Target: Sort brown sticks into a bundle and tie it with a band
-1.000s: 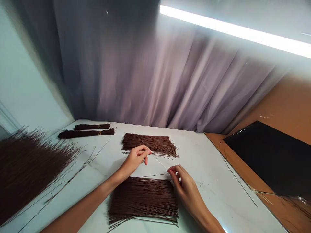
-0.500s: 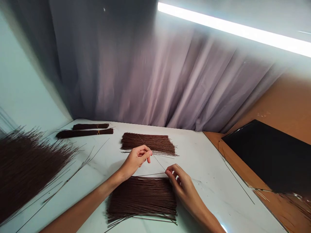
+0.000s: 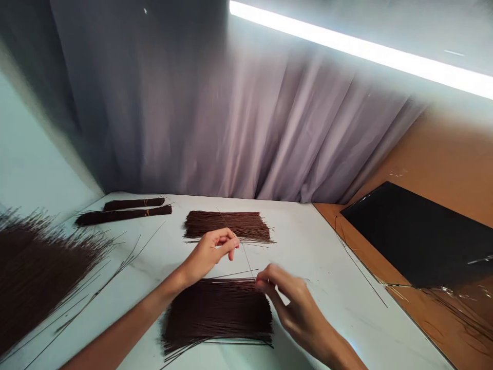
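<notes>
My left hand [image 3: 215, 251] pinches a thin dark brown stick [image 3: 247, 257] between thumb and fingers. The stick slants from above the far pile down toward my right hand [image 3: 288, 298]. That hand is slightly blurred, its thumb and fingertips together at the upper right corner of the near pile of brown sticks [image 3: 219, 311]. Whether anything is between those fingertips is hard to make out. Along the near pile's top edge, a loose stick angles up to the right. Beyond my left hand lies the far pile of similar sticks [image 3: 227, 224].
Two tied bundles [image 3: 123, 214] lie at the back left of the white table [image 3: 308, 231]. A large mass of brown strands [image 3: 42, 277] fills the left side, with loose sticks beside it. On the right, a black panel [image 3: 419, 236] rests on a brown surface. Grey curtains [image 3: 192, 103] hang behind.
My right fingertips have come off the stick's lower end and moved down to the near pile's edge. The left hand still holds the stick. The whole view has shifted slightly.
</notes>
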Available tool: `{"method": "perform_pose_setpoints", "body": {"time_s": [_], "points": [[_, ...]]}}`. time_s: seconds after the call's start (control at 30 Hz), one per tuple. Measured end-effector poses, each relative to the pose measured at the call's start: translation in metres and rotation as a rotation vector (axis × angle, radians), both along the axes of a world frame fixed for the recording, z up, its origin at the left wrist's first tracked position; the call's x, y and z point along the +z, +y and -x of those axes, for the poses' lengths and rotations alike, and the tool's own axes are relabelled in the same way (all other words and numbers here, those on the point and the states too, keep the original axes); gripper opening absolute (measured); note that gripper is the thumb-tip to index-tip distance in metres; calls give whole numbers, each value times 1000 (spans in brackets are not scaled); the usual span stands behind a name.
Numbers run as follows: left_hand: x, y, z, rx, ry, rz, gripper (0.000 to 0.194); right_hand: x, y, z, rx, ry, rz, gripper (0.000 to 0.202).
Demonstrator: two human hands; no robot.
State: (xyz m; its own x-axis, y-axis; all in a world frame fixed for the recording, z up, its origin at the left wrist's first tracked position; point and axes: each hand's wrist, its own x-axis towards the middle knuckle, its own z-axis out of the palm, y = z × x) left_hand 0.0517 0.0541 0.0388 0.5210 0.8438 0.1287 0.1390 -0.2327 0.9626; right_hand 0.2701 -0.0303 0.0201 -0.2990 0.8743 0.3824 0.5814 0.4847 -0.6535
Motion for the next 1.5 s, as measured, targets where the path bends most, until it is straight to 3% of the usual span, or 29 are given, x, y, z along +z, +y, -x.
{"method": "perform_pose_setpoints", "body": {"time_s": [0.03, 0.1, 0.17, 0.2, 0.23, 0.3, 0.37, 0.4, 0.43, 0.5, 0.57, 0.6, 0.63, 0.7, 0.77, 0.8, 0.9, 1.0, 1.07, 1.3, 1.5], "points": [[3, -2, 2, -19, -8, 17, 24, -6, 3, -2, 39, -45, 80, 24], [8, -12, 3, -180, 27, 77, 24, -10, 16, -9, 64, -109, 147, 24], [9, -25, 1, -388, 113, 170, 22, -2, 27, -14, 22, -87, 77, 23], [9, -29, -1, -419, 157, 177, 22, 4, 28, -14, -18, -55, -5, 22], [7, -30, -3, -386, 187, 154, 23, 10, 26, -13, -63, -19, -88, 21], [4, -23, -6, -189, 195, 53, 29, 13, 14, -8, -100, 30, -166, 20], [4, -13, -5, 15, 133, -7, 32, 3, -2, -4, -53, 43, -72, 22], [5, -10, -3, 33, 98, 0, 30, -4, -7, -4, -11, 32, 23, 24], [6, -10, -2, -10, 70, 26, 29, -10, -8, -7, 30, 11, 119, 26], [8, -16, -2, -230, 68, 120, 26, -15, -1, -15, 73, -39, 242, 27], [7, -27, -4, -421, 146, 209, 23, -7, 12, -21, 49, -50, 202, 27], [5, -31, -6, -436, 192, 212, 24, 0, 17, -22, 12, -37, 116, 26], [2, -33, -9, -392, 223, 179, 25, 7, 20, -20, -37, -13, 9, 25], [-3, -28, -12, -173, 208, 58, 32, 14, 15, -10, -98, 44, -154, 21], [-6, -16, -11, 21, 117, 14, 35, 9, 2, 3, -81, 89, -140, 22], [-6, -11, -9, 48, 75, 38, 34, 3, -4, 7, -60, 99, -76, 24], [-5, -3, -1, -43, -24, 188, 30, -17, -11, 4, -54, 58, 122, 30], [-4, -6, 4, -144, -75, 346, 29, -20, -1, -13, -118, 1, 213, 34], [-3, -9, 4, -180, -57, 376, 31, -16, 6, -23, -135, -15, 233, 34], [9, -15, -1, -163, 28, 172, 25, 0, 11, -36, -95, -174, 216, 32], [3, -11, 5, -130, 91, 227, 29, 34, 27, -56, -95, -312, 88, 31]]}}
